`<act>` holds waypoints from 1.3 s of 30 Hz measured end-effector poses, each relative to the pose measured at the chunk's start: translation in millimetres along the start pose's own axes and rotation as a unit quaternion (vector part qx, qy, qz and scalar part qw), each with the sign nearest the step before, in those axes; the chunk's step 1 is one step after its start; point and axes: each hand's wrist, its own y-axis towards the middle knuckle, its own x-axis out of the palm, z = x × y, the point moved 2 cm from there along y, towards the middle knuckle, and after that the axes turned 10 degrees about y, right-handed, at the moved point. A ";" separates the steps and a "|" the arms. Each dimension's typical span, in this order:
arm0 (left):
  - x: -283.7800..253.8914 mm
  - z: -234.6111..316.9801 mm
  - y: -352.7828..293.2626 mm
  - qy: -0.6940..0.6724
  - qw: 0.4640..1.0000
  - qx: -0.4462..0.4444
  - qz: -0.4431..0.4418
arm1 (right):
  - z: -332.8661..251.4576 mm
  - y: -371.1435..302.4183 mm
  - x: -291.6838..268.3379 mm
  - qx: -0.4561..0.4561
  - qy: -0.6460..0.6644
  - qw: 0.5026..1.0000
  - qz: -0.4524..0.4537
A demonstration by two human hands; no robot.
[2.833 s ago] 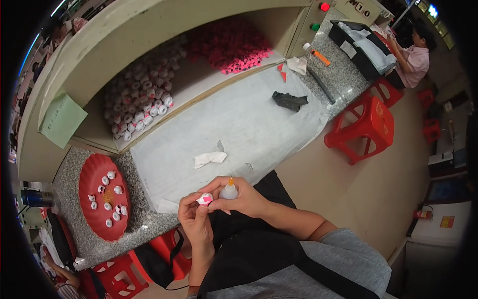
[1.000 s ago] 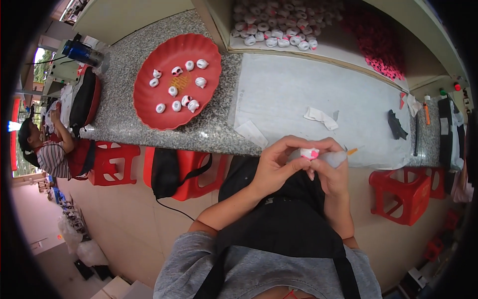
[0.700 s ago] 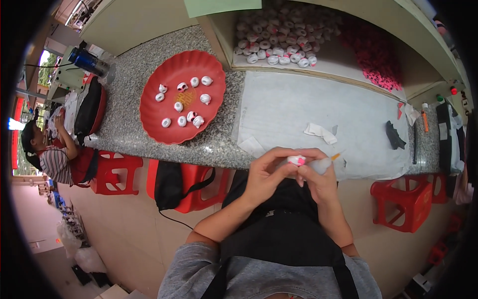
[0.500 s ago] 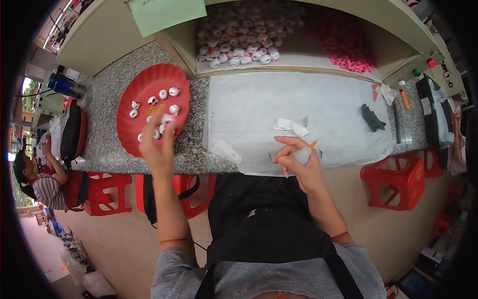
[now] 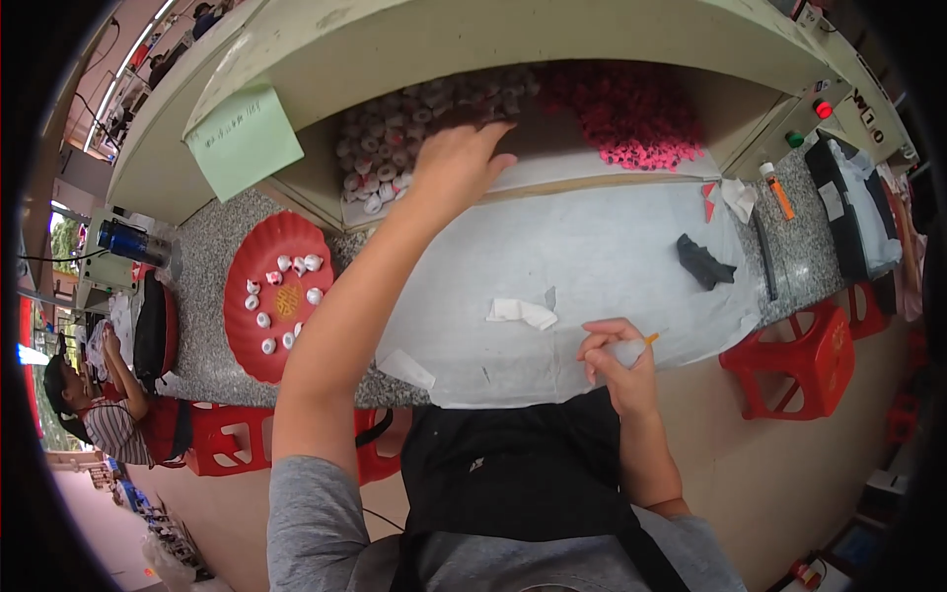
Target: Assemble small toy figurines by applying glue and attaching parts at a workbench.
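My left hand (image 5: 456, 170) reaches into the shelf compartment, beside a heap of small round white pieces (image 5: 370, 178) with pink marks. Its thumb and fingers are apart, and nothing shows between them; the far fingertips are partly hidden. My right hand (image 5: 631, 380) is above the front of the white sheet (image 5: 464, 266), closed around a small translucent squeeze bottle (image 5: 623, 352). The bottle's thin orange nozzle (image 5: 651, 338) points away to the right. To the left, a red scalloped tray (image 5: 247, 335) carries several of the white pieces, spaced apart, around a gold emblem.
A pile of small pink pieces (image 5: 636, 123) fills the shelf's right side. On the sheet lie a folded white cloth (image 5: 523, 313) and a dark rag (image 5: 704, 262). An orange marker (image 5: 777, 192) and a black box (image 5: 848, 207) are at the right. A person (image 5: 109, 405) sits far left.
My left hand has moved from over the red tray up and right into the shelf compartment. My right hand keeps the bottle, its nozzle now tilted further to the right. The view has shifted.
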 end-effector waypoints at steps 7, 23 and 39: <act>10.8 4.3 103.3 -0.318 0.933 -0.144 0.084 | 6.7 -9.6 -12.3 0.013 0.063 0.998 -0.016; -30.8 24.1 103.1 -0.045 0.967 -0.088 0.235 | 3.8 -0.3 -23.6 -0.014 0.156 0.983 -0.094; -3.4 -31.8 104.0 0.044 0.945 0.013 0.325 | 6.3 -5.2 -18.5 -0.043 0.092 0.993 -0.056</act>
